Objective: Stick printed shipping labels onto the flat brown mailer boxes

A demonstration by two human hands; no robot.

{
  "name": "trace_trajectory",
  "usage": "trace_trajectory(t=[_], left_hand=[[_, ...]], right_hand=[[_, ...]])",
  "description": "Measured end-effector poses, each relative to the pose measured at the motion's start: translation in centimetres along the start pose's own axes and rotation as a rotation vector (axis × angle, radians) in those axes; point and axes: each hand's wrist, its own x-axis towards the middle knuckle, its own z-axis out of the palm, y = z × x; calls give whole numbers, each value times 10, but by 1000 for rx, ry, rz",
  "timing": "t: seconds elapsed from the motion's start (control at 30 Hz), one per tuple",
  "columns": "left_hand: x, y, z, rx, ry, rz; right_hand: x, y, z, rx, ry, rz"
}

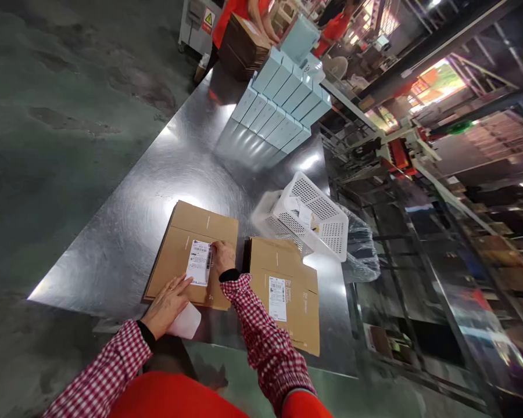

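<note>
A stack of flattened brown cardboard boxes (192, 222) lies on the metal table, with a white printed label (199, 262) on its top sheet. My right hand (224, 257) is at the label's upper right edge, its fingers bent together; whatever they may pinch is too small to make out. Over the label's lower left corner rests my left hand (167, 305), fingers spread. Beneath that hand, white paper (186, 321) sticks out past the stack's front edge. To the right is a second cardboard stack (298, 290), also bearing a white label (278, 298).
White perforated baskets (311, 215) stand at the table's right edge beside a clear plastic bag (361, 247). Light blue boxes (279, 104) are stacked farther back on the metal table (157, 186). A person in red handles dark brown cardboard (243, 49) at the far end.
</note>
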Motion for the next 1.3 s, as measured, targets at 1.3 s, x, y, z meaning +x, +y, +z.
trace_trajectory(t=[1.3], left_hand=[[2, 5, -5, 110, -81, -30]], right_hand=[[-13, 14, 46, 691, 712, -293]])
